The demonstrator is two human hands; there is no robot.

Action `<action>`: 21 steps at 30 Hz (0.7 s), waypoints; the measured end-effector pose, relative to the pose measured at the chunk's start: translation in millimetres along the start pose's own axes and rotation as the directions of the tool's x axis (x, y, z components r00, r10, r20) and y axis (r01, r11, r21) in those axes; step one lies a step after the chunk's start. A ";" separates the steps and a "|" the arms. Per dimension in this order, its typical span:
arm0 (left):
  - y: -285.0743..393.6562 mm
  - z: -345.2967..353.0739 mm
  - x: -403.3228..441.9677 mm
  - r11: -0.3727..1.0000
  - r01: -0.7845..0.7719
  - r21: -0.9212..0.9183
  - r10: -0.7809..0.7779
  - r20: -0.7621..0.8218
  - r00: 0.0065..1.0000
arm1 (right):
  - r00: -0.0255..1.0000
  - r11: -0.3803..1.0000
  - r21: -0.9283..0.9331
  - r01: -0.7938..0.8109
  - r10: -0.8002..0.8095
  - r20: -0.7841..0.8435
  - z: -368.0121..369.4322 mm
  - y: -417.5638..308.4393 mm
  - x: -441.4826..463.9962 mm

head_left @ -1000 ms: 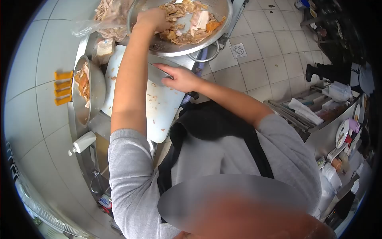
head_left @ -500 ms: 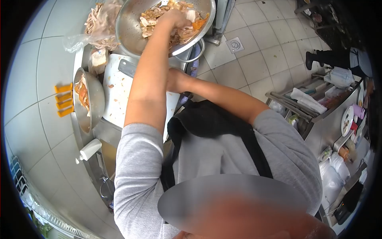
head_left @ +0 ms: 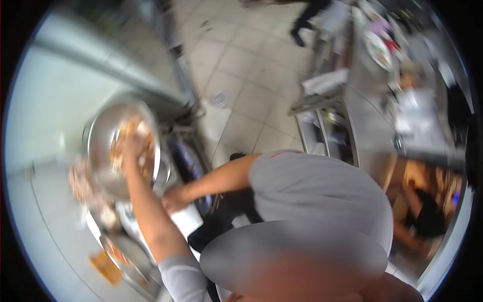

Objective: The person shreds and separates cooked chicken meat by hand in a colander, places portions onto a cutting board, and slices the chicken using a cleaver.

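Observation:
My left hand (head_left: 133, 147) reaches down among pieces of chopped meat (head_left: 138, 126) in a large steel colander (head_left: 102, 126). Blur and the food hide its fingers. Over the white cutting board (head_left: 189, 219), my right hand (head_left: 175, 199) is curled around the handle of a broad knife, whose blade is mostly lost behind my left forearm and in the blur. A smaller steel bowl (head_left: 142, 257) with more meat stands at the near left of the board. Beside the colander lies a clear plastic bag of pale meat strips (head_left: 83, 180).
Yellow hooks (head_left: 106, 268) are on the tiled wall at lower left. Across the tiled floor (head_left: 239, 90) is a metal counter (head_left: 370, 100) bearing a plate (head_left: 378, 50) and bags. Another person's dark-clothed leg (head_left: 302, 27) shows at the top.
My head has turned, so the whole scene has shifted and smeared; the colander now appears lower and farther left. My left hand is still in the colander and my right hand still by the board.

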State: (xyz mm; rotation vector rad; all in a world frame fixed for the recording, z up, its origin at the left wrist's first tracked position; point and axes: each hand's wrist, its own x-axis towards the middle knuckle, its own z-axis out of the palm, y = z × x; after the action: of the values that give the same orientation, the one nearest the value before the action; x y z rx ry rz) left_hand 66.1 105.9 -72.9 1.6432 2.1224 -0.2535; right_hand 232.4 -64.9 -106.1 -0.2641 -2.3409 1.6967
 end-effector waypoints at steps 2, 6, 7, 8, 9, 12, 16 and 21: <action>-25.5 19.8 32.0 0.993 0.036 0.111 -0.026 -0.088 0.996 | 0.999 1.000 0.019 -0.020 0.020 0.032 2.7 3.3 -2.4; -30.5 14.0 29.0 0.991 0.034 -0.132 -0.037 -0.019 0.999 | 1.000 0.998 0.065 0.006 -0.005 -0.013 -0.1 -14.0 -5.2; -38.3 23.0 44.9 0.997 0.012 -0.076 -0.019 -0.095 0.995 | 0.999 0.999 0.051 -0.003 0.004 -0.033 -3.0 -11.4 -5.2; -34.4 20.8 44.6 0.997 -0.013 -0.072 0.006 -0.094 0.996 | 0.999 0.997 0.076 -0.007 0.010 -0.031 2.1 -10.0 -3.8; -28.3 14.6 42.6 0.998 -0.023 -0.064 0.020 -0.045 0.999 | 0.999 0.995 0.100 -0.013 0.016 -0.029 2.8 -12.4 -3.8; -17.6 7.4 33.3 0.993 -0.066 -0.095 0.062 -0.048 0.997 | 0.999 0.995 0.091 -0.049 0.049 0.006 -3.7 -24.3 -9.4; -11.1 7.5 38.4 0.997 -0.073 -0.040 0.064 -0.189 0.980 | 0.994 0.993 0.058 -0.106 0.107 -0.018 -6.8 -34.1 -12.2; 9.5 -11.8 25.6 0.999 -0.017 -0.050 0.011 -0.126 0.992 | 0.988 0.996 -0.028 -0.086 0.081 -0.131 0.8 -33.6 -11.5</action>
State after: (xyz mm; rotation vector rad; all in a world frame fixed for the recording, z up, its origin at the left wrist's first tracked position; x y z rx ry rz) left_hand 67.5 135.6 -72.7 1.6843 2.1895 -0.0923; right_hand 243.0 -79.4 -75.4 -0.4703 -2.2944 1.6256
